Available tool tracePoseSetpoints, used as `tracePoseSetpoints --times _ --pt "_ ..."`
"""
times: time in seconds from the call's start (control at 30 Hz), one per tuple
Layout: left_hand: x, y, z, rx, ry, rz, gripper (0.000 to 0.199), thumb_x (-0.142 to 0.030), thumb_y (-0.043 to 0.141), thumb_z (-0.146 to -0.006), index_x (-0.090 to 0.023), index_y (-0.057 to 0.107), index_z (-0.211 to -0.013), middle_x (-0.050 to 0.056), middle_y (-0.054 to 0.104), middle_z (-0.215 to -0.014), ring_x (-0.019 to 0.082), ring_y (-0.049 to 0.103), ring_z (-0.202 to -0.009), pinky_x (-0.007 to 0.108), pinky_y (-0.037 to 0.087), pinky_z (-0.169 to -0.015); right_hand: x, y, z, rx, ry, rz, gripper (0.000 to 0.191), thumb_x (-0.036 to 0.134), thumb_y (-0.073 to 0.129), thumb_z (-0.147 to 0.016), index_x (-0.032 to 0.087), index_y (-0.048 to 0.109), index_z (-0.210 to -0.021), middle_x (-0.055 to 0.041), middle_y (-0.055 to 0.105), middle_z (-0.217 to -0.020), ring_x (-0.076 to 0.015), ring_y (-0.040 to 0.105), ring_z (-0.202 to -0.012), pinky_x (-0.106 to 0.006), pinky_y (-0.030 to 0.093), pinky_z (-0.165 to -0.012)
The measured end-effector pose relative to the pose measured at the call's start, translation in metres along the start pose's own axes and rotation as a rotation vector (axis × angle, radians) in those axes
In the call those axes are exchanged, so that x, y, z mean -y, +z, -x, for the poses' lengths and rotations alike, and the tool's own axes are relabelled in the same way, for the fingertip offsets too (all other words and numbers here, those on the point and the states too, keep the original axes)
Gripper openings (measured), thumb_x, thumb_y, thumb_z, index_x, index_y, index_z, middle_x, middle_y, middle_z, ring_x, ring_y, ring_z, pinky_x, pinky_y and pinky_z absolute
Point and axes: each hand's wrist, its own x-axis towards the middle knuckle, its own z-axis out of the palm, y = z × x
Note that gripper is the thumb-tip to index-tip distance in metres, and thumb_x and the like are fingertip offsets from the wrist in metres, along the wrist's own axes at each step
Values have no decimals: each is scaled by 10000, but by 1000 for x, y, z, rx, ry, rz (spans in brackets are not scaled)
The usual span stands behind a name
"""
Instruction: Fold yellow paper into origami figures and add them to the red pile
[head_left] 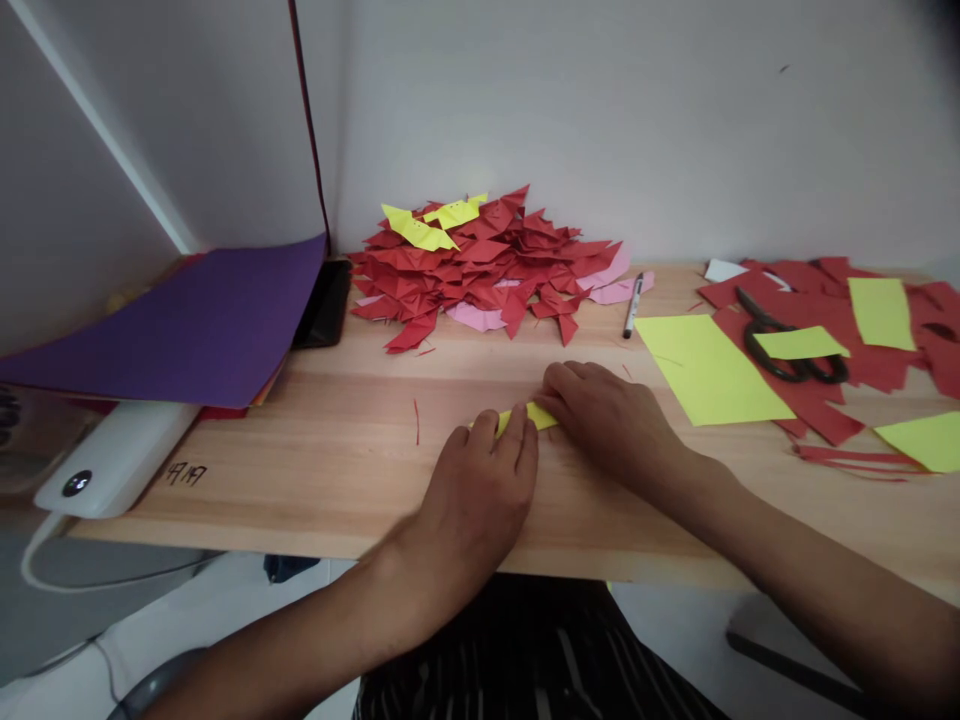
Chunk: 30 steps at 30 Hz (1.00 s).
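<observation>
A small, narrow piece of folded yellow paper [541, 416] lies on the wooden table in front of me. Across its left part lies my left hand [480, 485], with bent fingers pressing the paper against the tabletop. The fingers of my right hand [607, 415] are closed at the paper's right end. Both hands cover much of the paper, so its full shape is hidden. Past my hands stands a heap of folded red paper pieces [480, 265], with some pink ones among them. Two yellow folded pieces [420, 233] rest on top.
To the right are a yellow sheet [709, 370], black-handled scissors [780, 365] under a yellow strip [802, 343], and red paper scraps [825, 410]. A marker [634, 305] lies near the heap. Purple sheets [195, 320] overlap a white power bank [120, 455] at left.
</observation>
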Motion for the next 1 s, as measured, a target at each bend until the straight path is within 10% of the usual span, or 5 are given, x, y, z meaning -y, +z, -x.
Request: tracePoseSetpoints --times 0.2,0.33,0.47,1.0 --pt "-1 -3 -1 16 1 -13 403 -90 433 -894 -75 542 -1282 171 560 -1323 264 566 -1016 361 497 -674 -6 4 3 -109 32 -53 209 258 390 -973 185 568 -889 -66 643 -933 -208 582 -859 -300 374 -608" --pt "-1 -8 -1 52 -17 24 406 -103 444 -899 -94 522 -1297 163 565 -1302 259 565 -1003 368 505 -678 2 1 24 -236 -139 -166 296 229 375 -973 151 564 -1187 -125 622 -1217 -235 555 -1129 -383 430 -915" --pt "-2 -11 -2 80 -24 66 320 -148 496 -892 -73 583 -1190 140 638 -1107 251 559 -956 362 509 -694 19 7 52 -115 -325 -228 486 276 376 -970 152 362 -1441 -129 478 -1443 -214 420 -1342 -425 378 -1063" --pt "-1 -16 5 120 -56 -40 378 -140 488 -901 -125 529 -1277 150 547 -1324 233 558 -1029 354 509 -747 25 17 63 -133 -76 38 567 407 366 -967 42 459 -1391 -188 433 -1454 -289 416 -1351 -482 324 -1096"
